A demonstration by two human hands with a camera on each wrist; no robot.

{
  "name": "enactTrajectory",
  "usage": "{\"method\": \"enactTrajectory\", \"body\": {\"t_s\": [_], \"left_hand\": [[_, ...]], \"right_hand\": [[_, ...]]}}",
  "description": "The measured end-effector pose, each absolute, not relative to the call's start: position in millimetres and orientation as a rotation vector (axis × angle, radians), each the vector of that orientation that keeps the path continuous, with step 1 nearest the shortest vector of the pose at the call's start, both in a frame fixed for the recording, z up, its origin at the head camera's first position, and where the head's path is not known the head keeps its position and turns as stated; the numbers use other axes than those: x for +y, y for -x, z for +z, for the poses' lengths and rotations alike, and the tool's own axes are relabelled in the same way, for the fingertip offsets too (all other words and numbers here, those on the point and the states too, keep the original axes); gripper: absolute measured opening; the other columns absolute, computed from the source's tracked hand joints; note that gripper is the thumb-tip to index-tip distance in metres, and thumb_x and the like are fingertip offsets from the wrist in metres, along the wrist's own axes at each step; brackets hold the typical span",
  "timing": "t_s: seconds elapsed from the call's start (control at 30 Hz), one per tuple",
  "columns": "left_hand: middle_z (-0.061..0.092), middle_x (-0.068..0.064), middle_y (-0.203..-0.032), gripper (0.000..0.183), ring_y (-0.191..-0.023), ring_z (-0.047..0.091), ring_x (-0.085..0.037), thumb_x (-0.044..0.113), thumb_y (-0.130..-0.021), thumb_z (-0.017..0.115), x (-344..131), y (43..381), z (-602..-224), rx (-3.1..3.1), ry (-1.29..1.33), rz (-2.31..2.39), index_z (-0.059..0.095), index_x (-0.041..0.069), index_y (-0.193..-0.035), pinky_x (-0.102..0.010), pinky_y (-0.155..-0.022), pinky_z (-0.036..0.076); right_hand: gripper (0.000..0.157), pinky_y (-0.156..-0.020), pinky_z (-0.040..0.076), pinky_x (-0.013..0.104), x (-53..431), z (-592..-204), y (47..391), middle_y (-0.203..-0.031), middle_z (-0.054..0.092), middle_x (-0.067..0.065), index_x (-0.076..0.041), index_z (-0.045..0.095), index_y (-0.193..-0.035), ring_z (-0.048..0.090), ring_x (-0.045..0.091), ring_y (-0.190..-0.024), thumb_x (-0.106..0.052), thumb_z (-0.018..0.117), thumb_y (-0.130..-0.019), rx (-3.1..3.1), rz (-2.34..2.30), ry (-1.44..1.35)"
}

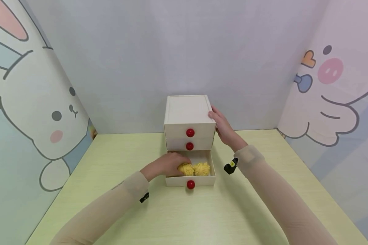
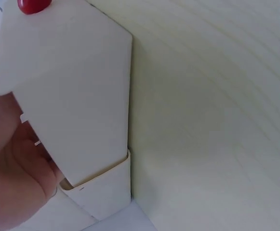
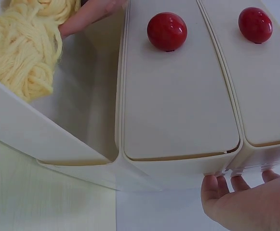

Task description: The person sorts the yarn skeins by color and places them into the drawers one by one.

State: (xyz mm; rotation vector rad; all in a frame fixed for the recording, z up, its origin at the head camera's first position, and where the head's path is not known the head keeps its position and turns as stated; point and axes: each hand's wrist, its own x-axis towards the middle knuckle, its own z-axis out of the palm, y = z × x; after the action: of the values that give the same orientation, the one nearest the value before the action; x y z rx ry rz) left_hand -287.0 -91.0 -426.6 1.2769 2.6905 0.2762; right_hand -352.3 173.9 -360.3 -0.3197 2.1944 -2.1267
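A small white drawer cabinet (image 1: 187, 110) has red knobs, and its bottom drawer (image 1: 176, 181) is pulled out. Two yellow yarn balls, a left one (image 1: 187, 169) and a right one (image 1: 201, 169), lie side by side in that drawer. My left hand (image 1: 168, 164) reaches in over the drawer's left wall and holds the left ball, fingers behind it and thumb in front. In the left wrist view the drawer's side wall hides the yarn. My right hand (image 1: 224, 127) rests against the cabinet's right side, with fingertips (image 3: 209, 185) touching the wall.
The cabinet stands on a pale wooden table (image 1: 116, 153) near a plain back wall (image 1: 125, 68). Cartoon-printed panels (image 1: 36, 112) flank the table on both sides. Both upper drawers, with red knobs (image 3: 166, 31), are closed.
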Motion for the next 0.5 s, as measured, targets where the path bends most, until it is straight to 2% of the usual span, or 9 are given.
{"method": "enactTrajectory", "body": {"t_s": [0.13,0.3,0.5], "left_hand": [[0.076,0.005,-0.119,0.04,-0.101,0.066,-0.013,0.025,-0.092,0.087,-94.3,284.2,-418.8,2.673,-1.278,0.322,0.074,0.019,-0.129,-0.035,-0.096,0.056],[0.073,-0.002,-0.133,0.05,-0.119,0.067,-0.022,0.024,-0.091,0.088,-100.1,279.8,-404.9,2.658,-1.235,0.435,0.072,0.013,-0.136,-0.041,-0.104,0.055],[0.071,-0.005,-0.137,0.047,-0.126,0.066,-0.025,0.023,-0.096,0.083,-108.3,275.3,-396.2,2.665,-1.213,0.566,0.069,0.012,-0.14,-0.044,-0.105,0.055]], "right_hand": [[0.067,-0.128,0.02,0.057,174.2,-360.5,352.4,-0.178,0.017,0.001,-0.031,0.018,-0.172,0.02,0.028,-0.161,-0.043,0.045,-0.112,2.191,-2.13,0.313],[0.066,-0.128,0.02,0.057,174.3,-360.0,352.4,-0.177,0.019,0.002,-0.031,0.02,-0.172,0.021,0.028,-0.161,-0.042,0.046,-0.112,2.183,-2.143,0.306],[0.066,-0.128,0.02,0.057,173.4,-360.0,352.2,-0.177,0.02,0.002,-0.032,0.021,-0.171,0.021,0.028,-0.16,-0.042,0.046,-0.111,2.179,-2.139,0.311]]}}
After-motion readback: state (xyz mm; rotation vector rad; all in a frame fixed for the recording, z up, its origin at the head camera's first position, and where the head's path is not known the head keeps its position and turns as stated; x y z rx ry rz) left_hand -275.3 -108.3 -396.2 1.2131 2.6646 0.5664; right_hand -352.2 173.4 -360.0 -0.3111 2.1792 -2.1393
